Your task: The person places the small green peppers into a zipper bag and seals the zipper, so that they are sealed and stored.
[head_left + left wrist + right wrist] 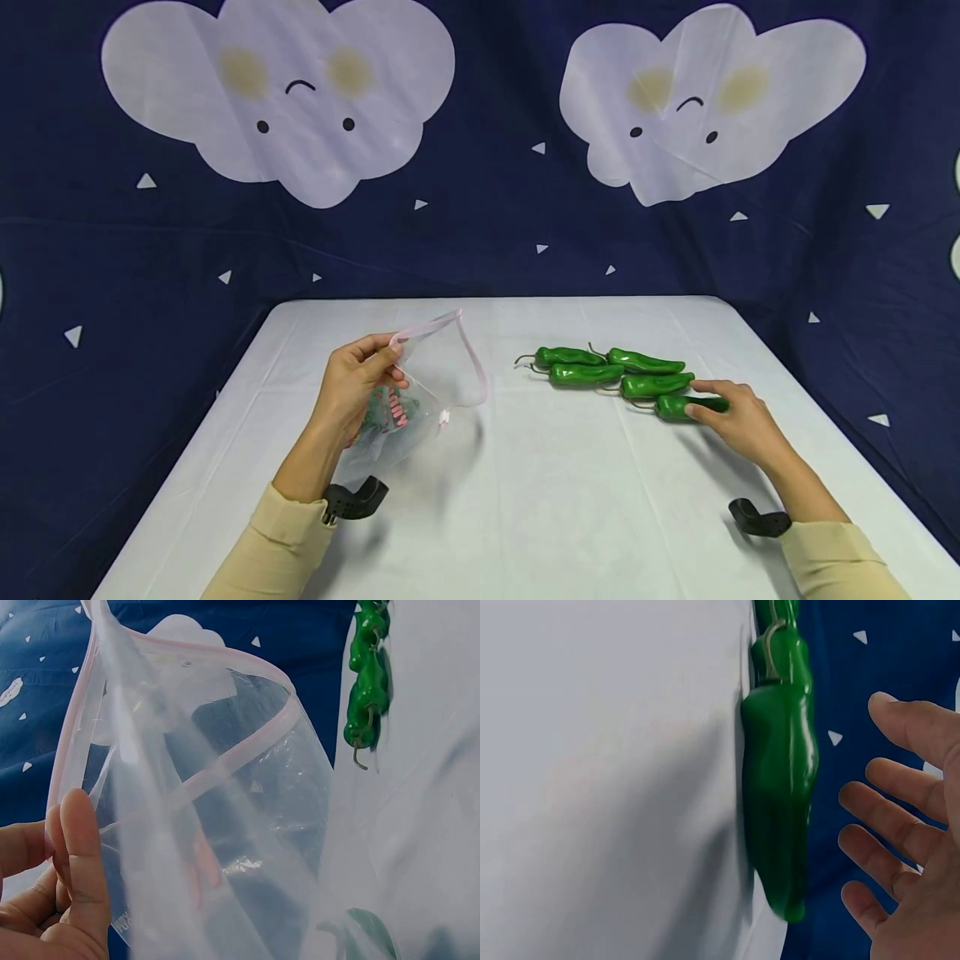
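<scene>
My left hand (358,379) pinches the pink-edged rim of a clear zip bag (427,367), whose mouth gapes toward the right. In the left wrist view the thumb and fingers (84,862) grip the bag's edge. Printed pink and green marks show on the bag's lower part. Over on the right, my right hand (738,417) hovers at the nearest green pepper (670,407), fingers spread. The right wrist view shows a gap between these fingertips (855,795) and the pepper (778,787), which lies on the cloth.
Several more green peppers (585,374) lie in a staggered group on the white tablecloth (555,500), stems pointing left. A navy curtain (495,233) with clouds and triangles hangs behind the table. Each wrist wears a black camera mount (356,498).
</scene>
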`<state>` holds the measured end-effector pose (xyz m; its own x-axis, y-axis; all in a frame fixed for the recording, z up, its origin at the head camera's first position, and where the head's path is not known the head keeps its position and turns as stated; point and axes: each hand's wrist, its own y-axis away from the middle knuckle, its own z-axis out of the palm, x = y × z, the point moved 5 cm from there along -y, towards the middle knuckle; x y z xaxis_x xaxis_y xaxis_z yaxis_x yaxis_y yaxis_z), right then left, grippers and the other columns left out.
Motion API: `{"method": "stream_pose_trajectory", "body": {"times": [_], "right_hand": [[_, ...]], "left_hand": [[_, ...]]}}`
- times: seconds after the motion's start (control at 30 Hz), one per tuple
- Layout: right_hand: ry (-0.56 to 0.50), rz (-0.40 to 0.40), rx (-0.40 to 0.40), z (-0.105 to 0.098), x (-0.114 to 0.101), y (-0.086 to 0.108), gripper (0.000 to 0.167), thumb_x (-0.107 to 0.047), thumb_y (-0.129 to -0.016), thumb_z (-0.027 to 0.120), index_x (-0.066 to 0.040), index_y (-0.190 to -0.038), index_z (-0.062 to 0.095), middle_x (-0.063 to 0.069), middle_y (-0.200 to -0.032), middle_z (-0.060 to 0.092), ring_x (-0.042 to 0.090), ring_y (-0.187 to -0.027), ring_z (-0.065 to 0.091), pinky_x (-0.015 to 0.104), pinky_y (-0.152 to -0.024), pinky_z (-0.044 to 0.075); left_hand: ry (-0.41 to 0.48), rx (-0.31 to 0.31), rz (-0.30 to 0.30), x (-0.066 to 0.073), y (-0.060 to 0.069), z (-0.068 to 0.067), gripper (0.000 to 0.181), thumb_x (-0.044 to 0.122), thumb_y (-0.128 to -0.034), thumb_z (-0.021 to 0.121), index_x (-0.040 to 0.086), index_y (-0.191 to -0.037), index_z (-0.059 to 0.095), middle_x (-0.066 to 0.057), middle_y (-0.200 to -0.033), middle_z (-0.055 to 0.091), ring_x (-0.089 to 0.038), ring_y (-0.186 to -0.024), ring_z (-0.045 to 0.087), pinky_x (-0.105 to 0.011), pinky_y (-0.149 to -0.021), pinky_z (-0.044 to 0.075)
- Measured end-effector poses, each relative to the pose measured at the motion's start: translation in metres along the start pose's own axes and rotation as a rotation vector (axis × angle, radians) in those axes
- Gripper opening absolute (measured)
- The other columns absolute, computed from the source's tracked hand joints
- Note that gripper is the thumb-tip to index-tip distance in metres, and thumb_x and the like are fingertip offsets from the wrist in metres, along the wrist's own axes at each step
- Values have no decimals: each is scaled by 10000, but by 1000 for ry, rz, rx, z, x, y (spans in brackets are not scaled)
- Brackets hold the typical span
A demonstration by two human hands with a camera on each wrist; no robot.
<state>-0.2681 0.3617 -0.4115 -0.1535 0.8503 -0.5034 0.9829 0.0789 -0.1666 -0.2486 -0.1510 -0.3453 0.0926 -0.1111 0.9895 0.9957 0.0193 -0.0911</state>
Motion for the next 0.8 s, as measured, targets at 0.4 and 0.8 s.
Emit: {"method": "stream_pose_trajectory", "body": {"times": [0.4,0.8], "right_hand": [[31,-3,31,-5,23,-1,495,-325,-889,644,9,-1246,566,342,-1283,488,529,-1156,389,641,-858,373],[45,-7,46,-3,35,-1,453,-276,-883,656,33,-1206,582,367,-1254,495,559,-1128,388,661,-865,357]], "left_hand": [[-1,-4,9,0,-1,1,417,181,-909,635,-97,-1203,536,-2,-760,571,-76,-561,617,-244,-626,602],[-24,0,12,1,0,2,379,170,-922,613,-88,-1191,542,19,-758,562,-73,-569,616,-239,-619,601]]}}
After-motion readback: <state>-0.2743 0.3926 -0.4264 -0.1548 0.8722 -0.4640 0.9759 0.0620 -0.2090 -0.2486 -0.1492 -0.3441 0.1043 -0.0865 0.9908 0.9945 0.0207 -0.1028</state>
